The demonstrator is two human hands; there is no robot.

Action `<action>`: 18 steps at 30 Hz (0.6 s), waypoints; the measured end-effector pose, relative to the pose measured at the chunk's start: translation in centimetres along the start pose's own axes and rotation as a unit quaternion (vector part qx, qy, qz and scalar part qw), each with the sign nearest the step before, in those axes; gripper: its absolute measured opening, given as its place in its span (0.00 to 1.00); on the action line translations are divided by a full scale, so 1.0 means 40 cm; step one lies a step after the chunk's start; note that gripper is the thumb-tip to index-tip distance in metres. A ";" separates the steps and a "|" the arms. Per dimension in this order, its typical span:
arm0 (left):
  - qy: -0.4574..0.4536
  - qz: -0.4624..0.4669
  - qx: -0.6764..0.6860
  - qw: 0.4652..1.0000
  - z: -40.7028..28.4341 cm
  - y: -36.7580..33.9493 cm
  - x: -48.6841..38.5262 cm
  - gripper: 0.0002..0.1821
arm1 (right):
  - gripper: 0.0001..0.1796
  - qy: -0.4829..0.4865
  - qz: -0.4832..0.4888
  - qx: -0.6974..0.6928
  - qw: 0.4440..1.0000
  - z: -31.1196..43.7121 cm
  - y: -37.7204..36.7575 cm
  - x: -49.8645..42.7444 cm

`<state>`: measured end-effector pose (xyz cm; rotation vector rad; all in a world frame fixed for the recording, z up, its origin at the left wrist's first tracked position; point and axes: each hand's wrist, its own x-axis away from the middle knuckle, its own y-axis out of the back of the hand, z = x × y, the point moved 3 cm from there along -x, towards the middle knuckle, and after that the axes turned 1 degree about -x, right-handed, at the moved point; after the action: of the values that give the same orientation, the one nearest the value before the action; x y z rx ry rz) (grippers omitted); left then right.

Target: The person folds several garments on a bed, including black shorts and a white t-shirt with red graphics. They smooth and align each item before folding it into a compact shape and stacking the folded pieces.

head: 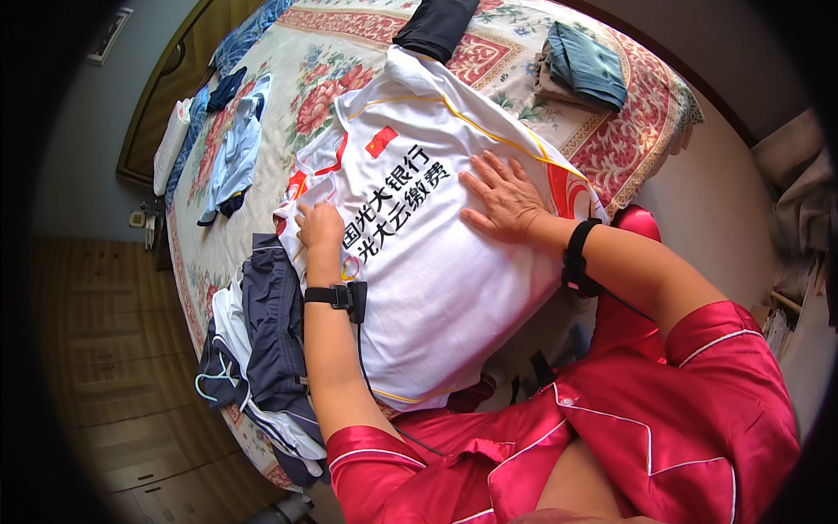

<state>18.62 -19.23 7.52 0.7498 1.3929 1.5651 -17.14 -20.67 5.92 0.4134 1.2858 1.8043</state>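
A white jersey (425,308) with red and yellow trim lies spread out before me, its lower part hanging past the bed's near edge. It bears black writing and a small red flag patch (381,141) on the chest. My left hand (321,226), fingers curled, grips the jersey's cloth at the shoulder beside the collar. Flat on the other side of the chest rests my right hand (503,194), its fingers apart and nothing held in it. The jersey's far sleeve (407,71) touches a folded black garment (435,29).
A flowered sheet covers the bed (321,98). Dark grey trousers (272,314) and other clothes are heaped at the left edge, with a light hanger (211,386). Farther off lie a light blue garment (237,147) and a folded grey-green garment (584,65). Wooden cabinets (118,367) stand left.
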 end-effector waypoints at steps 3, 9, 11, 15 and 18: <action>-0.037 -0.119 0.145 0.982 -0.001 0.035 0.024 0.21 | 0.35 0.004 -0.002 0.004 1.000 0.002 -0.003 0.000; 0.084 0.010 0.049 0.995 0.066 0.015 0.055 0.21 | 0.35 0.007 -0.004 0.016 1.000 0.004 -0.005 -0.002; 0.048 -0.033 0.151 0.987 0.091 0.009 0.055 0.18 | 0.35 0.004 0.002 0.016 1.000 0.004 -0.004 -0.002; 0.022 -0.041 0.553 0.832 0.137 -0.021 0.038 0.13 | 0.35 0.004 -0.002 0.015 1.000 0.004 0.001 -0.001; 0.042 -0.007 0.707 0.706 0.173 -0.054 0.017 0.13 | 0.35 0.006 -0.004 0.021 1.000 0.003 -0.002 -0.001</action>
<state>24.86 -15.60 6.62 1.4837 2.5811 0.1746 -16.99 -20.63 5.90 0.4210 1.3334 1.7790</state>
